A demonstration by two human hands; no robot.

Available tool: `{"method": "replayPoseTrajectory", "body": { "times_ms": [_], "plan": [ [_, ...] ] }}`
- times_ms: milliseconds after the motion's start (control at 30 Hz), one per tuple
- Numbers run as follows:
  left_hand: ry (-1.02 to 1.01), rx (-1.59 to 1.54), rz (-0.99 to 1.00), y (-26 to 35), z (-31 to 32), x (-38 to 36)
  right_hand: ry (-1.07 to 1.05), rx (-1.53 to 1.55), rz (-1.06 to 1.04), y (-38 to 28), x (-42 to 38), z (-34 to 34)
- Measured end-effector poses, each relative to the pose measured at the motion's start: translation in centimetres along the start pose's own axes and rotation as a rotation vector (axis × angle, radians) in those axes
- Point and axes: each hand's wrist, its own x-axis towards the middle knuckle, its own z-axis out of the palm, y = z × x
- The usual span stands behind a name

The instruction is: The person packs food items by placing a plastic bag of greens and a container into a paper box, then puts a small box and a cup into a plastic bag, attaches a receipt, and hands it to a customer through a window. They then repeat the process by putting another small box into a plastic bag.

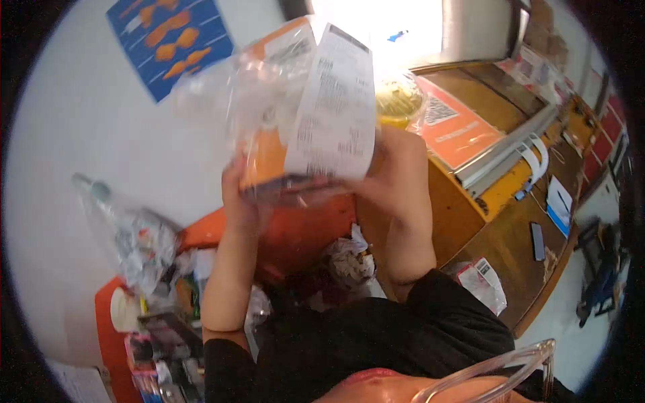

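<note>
1. Glasses (497, 369) sit nearest the camera at the bottom edge, with a black sleeve (376, 336) just above them.
2. Two bare forearms rise from the sleeve toward the middle of the view.
3. Both hands grasp one orange package (269, 161) wrapped in a clear bag (222, 87).
4. Left hand (238, 195) grips the package's lower left corner from below, fingers curled around it.
5. Right hand (396, 174) clasps the package's right side, partly hidden behind a long paper receipt (336, 107).
6. Package's long axis runs from the hands, at its lower end, up and slightly right to its far end near the top edge; it is tilted, not upright.
7. Receipt lies along the same axis on the package's right face, its printed side toward the camera; the print is too blurred to read.
8. Package sits between the two hands and extends well above them.
9. Below the hands stands an orange bin (295, 235) holding crumpled paper (349, 258).
10. Left of the left hand lies a second clear bag, crumpled (131, 235).
11. Right of the right hand is a wooden counter (510, 235) with an orange sign (457, 127).
12. Above and left of the hands hangs a blue poster (171, 40).
</note>
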Motion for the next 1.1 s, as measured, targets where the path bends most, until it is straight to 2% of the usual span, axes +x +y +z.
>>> {"method": "replayPoseTrajectory", "body": {
  "times_ms": [33,100,267,333,400,500,600,667,733,800,833,900,933,1000,1033,1100],
  "plan": [
    [-0.048,0.015,0.023,-0.2,1.6,2.8,0.002,0.071,0.123,-0.1,0.9,-0.9],
    [-0.121,0.027,0.036,-0.9,3.8,7.1,0.118,0.057,0.164,1.4,1.9,-0.9],
    [-0.365,0.068,-0.252,-4.1,5.8,15.2,0.401,-0.091,0.298,7.4,3.6,0.6],
    [-0.341,0.045,-0.291,-6.4,6.2,17.7,0.470,-0.121,0.307,9.4,4.1,1.3],
    [-0.298,0.015,-0.318,-7.4,6.9,19.0,0.693,-0.111,0.185,11.5,4.9,2.3],
    [-0.319,0.042,-0.255,-8.4,8.1,19.6,0.784,-0.071,0.201,12.6,5.9,3.5],
    [-0.267,-0.001,-0.247,-9.3,8.9,19.3,0.709,-0.033,0.266,13.5,6.5,3.9],
    [-0.317,0.070,-0.094,-10.7,8.1,19.4,0.713,-0.073,0.290,14.3,6.7,4.5],
    [-0.238,0.117,-0.158,-12.6,6.1,20.0,0.718,-0.112,0.318,14.6,6.4,4.9],
    [-0.281,0.305,0.083,-13.9,4.9,20.4,0.704,-0.119,0.318,14.0,5.8,5.0],
    [-0.286,0.307,0.077,-13.7,5.0,20.2,0.708,-0.122,0.324,13.2,5.3,5.0],
    [-0.200,0.351,0.205,-13.3,5.5,19.3,0.559,-0.112,0.305,10.8,3.6,5.1],
    [-0.210,0.353,0.197,-13.5,5.0,19.1,0.568,-0.117,0.314,10.0,2.6,5.5],
    [-0.307,0.540,0.089,-13.7,3.8,18.9,0.437,-0.183,0.214,8.7,1.2,6.3],
    [-0.281,0.486,0.166,-14.1,4.3,18.3,0.445,-0.185,0.223,8.3,0.8,6.3],
    [-0.285,0.379,0.115,-14.7,4.1,17.8,0.303,-0.160,0.220,7.8,0.4,6.3]
  ]
}}
